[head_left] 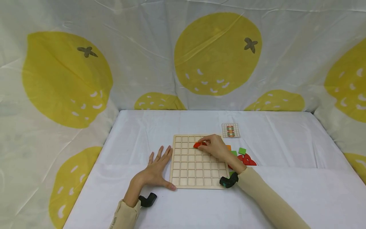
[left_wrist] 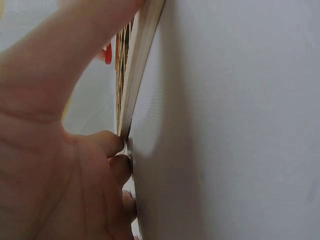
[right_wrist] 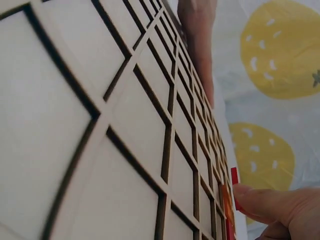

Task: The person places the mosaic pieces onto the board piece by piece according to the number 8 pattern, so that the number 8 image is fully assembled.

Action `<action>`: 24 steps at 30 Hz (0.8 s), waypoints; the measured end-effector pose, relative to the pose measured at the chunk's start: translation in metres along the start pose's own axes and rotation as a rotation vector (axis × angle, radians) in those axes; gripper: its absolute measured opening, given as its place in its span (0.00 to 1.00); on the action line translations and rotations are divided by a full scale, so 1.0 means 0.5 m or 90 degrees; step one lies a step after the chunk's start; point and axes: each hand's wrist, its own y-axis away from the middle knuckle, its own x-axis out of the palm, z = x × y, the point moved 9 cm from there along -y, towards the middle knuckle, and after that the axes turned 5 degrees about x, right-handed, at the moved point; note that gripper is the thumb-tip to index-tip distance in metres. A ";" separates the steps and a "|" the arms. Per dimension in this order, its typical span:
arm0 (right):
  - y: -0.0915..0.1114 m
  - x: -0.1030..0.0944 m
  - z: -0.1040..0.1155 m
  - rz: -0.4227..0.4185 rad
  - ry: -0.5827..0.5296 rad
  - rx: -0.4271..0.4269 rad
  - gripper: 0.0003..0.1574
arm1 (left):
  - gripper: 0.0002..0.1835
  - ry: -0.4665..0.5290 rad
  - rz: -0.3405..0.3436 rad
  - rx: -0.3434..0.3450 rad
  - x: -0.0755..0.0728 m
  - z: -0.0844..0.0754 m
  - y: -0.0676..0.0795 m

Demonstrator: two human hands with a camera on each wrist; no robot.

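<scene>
A wooden grid board (head_left: 183, 165) lies flat on the white cloth. Along its left edge my left hand (head_left: 154, 171) rests with fingers spread, the thumb at the near left corner and the fingertips against the side. My right hand (head_left: 218, 149) reaches over the far part of the board. Between its thumb and fingers it pinches a red piece with a curved edge (head_left: 196, 145), seen edge-on as a thin red piece (right_wrist: 235, 176) in the right wrist view. An orange piece (right_wrist: 227, 200) sits in the grid beside it, partly hidden by the hand.
Right of the board lie loose red curved pieces (head_left: 248, 160) and a green piece (head_left: 242, 151), with others partly under the right forearm. A small pattern card (head_left: 224, 131) showing a coloured grid lies beyond the board's far right corner. Lemon-printed cloth (head_left: 160, 47) hangs behind.
</scene>
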 end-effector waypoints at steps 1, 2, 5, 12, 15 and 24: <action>-0.003 0.004 0.003 0.003 0.000 -0.003 0.17 | 0.82 0.000 0.000 0.001 0.000 0.000 0.000; -0.005 0.008 0.004 0.005 0.001 -0.007 0.16 | 0.82 0.001 -0.002 0.001 0.000 0.000 -0.001; -0.011 0.015 0.009 0.010 0.000 -0.007 0.15 | 0.82 -0.001 -0.003 0.002 0.000 0.000 -0.001; -0.020 0.027 0.014 0.021 0.013 -0.005 0.15 | 0.82 -0.001 -0.008 0.009 -0.003 -0.005 0.002; -0.024 0.030 0.017 0.020 0.020 -0.012 0.15 | 0.82 -0.002 -0.008 0.010 -0.003 -0.006 0.002; -0.030 0.035 0.016 0.019 0.033 -0.008 0.15 | 0.82 -0.001 -0.005 0.004 -0.003 -0.005 0.001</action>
